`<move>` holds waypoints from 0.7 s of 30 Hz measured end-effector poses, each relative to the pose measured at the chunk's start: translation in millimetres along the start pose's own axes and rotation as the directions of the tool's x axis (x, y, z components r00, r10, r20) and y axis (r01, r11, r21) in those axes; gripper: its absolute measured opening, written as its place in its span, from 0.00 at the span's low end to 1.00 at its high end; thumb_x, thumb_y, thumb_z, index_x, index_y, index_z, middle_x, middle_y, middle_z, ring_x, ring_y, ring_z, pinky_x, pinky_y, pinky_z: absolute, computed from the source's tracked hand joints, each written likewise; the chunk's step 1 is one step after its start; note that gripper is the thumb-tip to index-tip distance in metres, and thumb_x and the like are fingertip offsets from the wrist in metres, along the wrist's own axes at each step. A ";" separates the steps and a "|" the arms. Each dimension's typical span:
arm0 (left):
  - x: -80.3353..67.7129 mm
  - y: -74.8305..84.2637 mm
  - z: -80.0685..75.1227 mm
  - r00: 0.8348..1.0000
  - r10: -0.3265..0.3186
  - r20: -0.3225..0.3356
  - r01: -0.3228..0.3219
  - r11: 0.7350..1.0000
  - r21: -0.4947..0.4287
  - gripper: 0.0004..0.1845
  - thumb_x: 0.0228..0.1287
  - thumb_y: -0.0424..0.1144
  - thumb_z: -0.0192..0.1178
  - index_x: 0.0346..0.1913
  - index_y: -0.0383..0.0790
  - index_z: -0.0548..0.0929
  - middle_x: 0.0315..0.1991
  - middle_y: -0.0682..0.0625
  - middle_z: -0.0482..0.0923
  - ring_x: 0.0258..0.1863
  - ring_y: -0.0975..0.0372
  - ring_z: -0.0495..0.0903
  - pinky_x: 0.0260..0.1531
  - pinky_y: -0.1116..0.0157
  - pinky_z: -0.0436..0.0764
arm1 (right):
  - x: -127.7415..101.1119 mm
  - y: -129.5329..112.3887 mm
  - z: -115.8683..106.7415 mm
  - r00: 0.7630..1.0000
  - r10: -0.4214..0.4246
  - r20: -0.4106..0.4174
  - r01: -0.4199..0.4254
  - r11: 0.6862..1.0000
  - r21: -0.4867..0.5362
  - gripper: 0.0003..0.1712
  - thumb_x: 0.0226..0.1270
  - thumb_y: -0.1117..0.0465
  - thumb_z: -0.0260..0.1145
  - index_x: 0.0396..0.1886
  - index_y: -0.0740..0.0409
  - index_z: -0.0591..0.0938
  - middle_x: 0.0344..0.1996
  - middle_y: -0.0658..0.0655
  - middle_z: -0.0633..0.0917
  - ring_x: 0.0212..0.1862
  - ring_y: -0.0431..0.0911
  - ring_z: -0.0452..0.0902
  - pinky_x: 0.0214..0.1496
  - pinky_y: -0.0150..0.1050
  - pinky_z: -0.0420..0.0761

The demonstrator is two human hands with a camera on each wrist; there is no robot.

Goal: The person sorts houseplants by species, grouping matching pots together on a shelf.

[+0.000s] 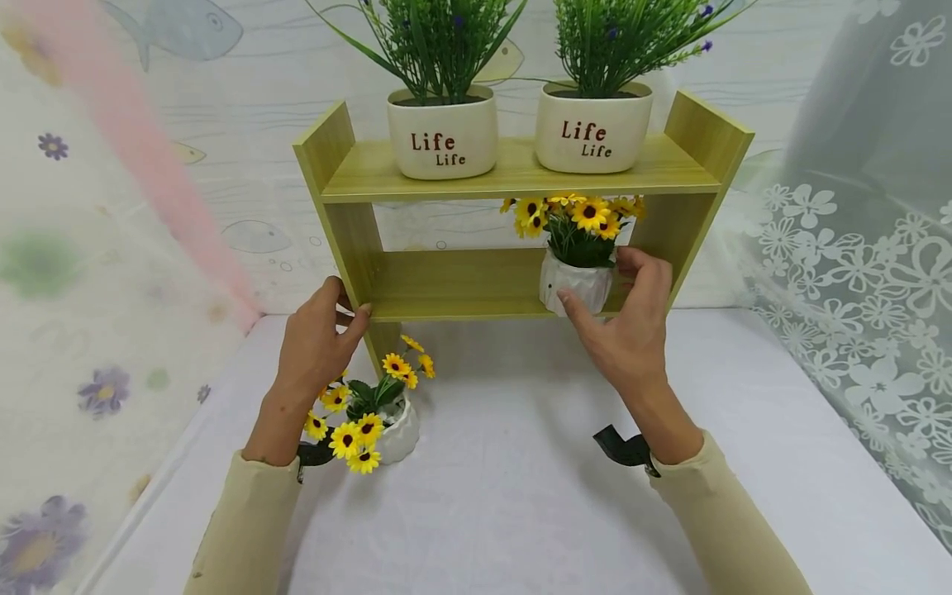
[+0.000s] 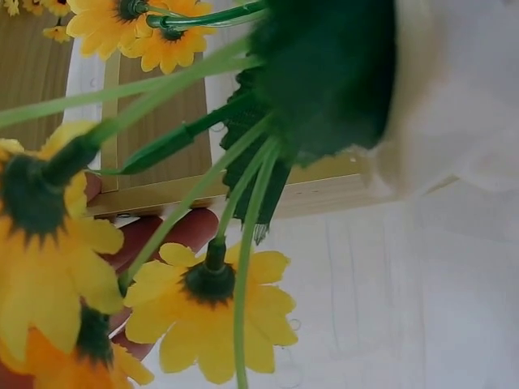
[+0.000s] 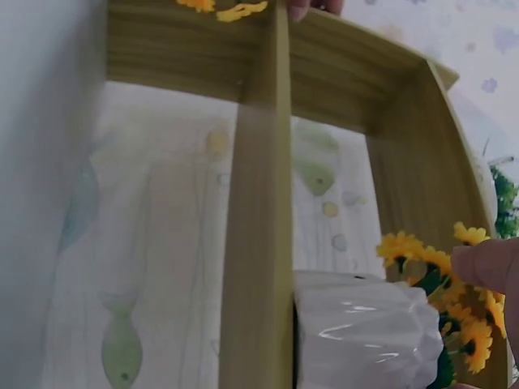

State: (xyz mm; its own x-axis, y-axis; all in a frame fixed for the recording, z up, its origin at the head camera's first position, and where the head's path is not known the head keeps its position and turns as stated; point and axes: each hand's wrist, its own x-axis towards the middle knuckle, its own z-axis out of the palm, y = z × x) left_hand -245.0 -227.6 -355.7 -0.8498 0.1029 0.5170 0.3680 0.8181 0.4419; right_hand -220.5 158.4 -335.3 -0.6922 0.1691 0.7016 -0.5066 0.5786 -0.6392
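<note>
Seating the sunflower pot (image 1: 576, 283) on the lower shelf (image 1: 454, 285): right hand (image 1: 628, 318) cups it, left hand (image 1: 316, 343) grips the shelf's post; keep it upright, clear of the edge.

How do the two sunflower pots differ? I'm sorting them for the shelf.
The shelf pot stands upright on the lower shelf, held by the right hand; the table pot sits tilted on the white table, unheld, beside the left hand, which grips the shelf's side. Both are white with yellow flowers.
</note>
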 end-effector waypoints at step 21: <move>-0.4 1.6 -1.4 1.000 0.006 0.000 -0.006 1.000 0.004 0.18 0.80 0.43 0.60 0.59 0.33 0.74 0.48 0.40 0.83 0.43 0.46 0.90 0.38 0.45 0.89 | -21.3 -31.2 5.0 0.992 -0.069 0.107 0.064 0.996 0.055 0.38 0.62 0.55 0.80 0.65 0.66 0.72 0.61 0.64 0.72 0.64 0.54 0.65 0.62 0.51 0.68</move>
State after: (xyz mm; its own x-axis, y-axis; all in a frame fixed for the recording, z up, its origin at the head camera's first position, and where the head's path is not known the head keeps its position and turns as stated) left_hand -243.5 -227.1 -354.2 -0.8473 0.1079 0.5201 0.3720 0.8195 0.4360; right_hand -192.5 132.8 -331.8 -0.7063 0.0425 0.7066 -0.5770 0.5437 -0.6095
